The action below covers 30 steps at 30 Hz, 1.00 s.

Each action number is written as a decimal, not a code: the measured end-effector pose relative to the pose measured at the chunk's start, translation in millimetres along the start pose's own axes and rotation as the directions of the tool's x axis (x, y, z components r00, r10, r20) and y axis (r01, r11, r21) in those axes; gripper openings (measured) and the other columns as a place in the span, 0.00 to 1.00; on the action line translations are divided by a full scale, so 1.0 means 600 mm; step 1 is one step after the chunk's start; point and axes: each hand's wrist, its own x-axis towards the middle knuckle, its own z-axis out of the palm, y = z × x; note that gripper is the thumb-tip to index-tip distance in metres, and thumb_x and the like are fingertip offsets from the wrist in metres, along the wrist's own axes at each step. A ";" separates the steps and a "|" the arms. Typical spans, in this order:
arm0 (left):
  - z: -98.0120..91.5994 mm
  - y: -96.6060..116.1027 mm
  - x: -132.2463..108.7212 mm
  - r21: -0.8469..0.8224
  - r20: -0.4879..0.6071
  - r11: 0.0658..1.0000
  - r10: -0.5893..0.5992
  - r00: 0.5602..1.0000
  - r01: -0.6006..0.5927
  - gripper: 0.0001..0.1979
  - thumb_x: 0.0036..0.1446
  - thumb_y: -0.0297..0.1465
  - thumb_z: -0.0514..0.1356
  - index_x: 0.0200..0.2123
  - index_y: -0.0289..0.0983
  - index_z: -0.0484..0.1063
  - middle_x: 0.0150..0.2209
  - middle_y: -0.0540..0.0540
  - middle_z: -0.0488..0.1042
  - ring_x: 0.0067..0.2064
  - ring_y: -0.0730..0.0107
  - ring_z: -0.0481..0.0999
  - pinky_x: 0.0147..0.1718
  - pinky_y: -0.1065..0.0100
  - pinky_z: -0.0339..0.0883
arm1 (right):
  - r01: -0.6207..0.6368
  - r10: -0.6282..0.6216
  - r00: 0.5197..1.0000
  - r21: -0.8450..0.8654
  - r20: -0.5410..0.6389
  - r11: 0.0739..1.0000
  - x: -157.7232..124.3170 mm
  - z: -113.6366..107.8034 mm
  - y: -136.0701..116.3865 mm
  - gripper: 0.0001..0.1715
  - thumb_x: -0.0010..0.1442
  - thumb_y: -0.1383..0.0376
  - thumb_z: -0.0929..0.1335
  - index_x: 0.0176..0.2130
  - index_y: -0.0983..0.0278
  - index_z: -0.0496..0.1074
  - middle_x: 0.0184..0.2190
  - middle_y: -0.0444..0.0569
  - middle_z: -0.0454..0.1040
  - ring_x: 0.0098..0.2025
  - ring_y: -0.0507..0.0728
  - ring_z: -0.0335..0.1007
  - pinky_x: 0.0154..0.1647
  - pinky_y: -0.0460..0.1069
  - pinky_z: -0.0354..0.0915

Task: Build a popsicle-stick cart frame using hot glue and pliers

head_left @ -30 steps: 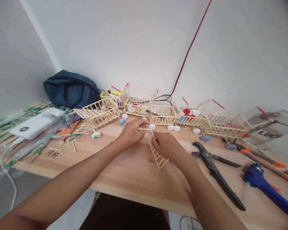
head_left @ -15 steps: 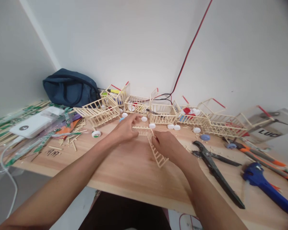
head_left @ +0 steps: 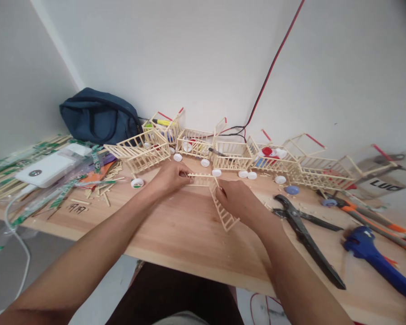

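Observation:
Between my hands, just above the wooden table (head_left: 176,225), is a slatted frame of thin wooden sticks (head_left: 223,212) with two panels meeting at an angle. My left hand (head_left: 171,177) pinches the far left end of it, thumb and fingers together. My right hand (head_left: 232,195) is closed on it near the corner where the panels meet; the fingertips are partly hidden. One ladder-like panel slants down toward me below my right hand. Right behind the frame stands a small stick-built cart (head_left: 232,157) with white bottle-cap wheels.
More stick carts (head_left: 138,153) line the wall. At left are a white power bank (head_left: 50,167), loose sticks (head_left: 113,174) and a blue pouch (head_left: 99,116). At right lie black-handled pliers (head_left: 306,239), a blue glue gun (head_left: 375,257) and orange-handled tools (head_left: 375,216).
My left hand's fingers have closed from a spread pose onto the left end of the frame. My right hand keeps its grip. The view has shifted slightly.

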 end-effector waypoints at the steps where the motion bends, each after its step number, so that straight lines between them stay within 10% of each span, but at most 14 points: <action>1: 0.001 0.001 0.000 -0.002 -0.001 1.000 0.011 1.000 -0.011 0.10 0.49 0.32 0.61 0.29 0.33 0.80 0.20 0.51 0.69 0.24 0.75 0.63 0.23 0.74 0.50 | 0.000 0.000 1.000 -0.001 -0.003 1.000 0.000 0.000 0.000 0.16 0.63 0.67 0.58 0.35 0.68 0.73 0.30 0.57 0.78 0.29 0.55 0.69 0.28 0.48 0.50; 30: 0.009 0.010 0.001 0.006 -0.014 0.999 0.047 0.999 -0.047 0.12 0.51 0.34 0.59 0.27 0.32 0.79 0.22 0.51 0.69 0.26 0.74 0.64 0.25 0.74 0.51 | -0.019 0.019 1.000 -0.001 -0.009 1.000 -0.011 -0.007 -0.006 0.17 0.65 0.68 0.58 0.37 0.69 0.73 0.29 0.56 0.77 0.28 0.55 0.70 0.27 0.48 0.51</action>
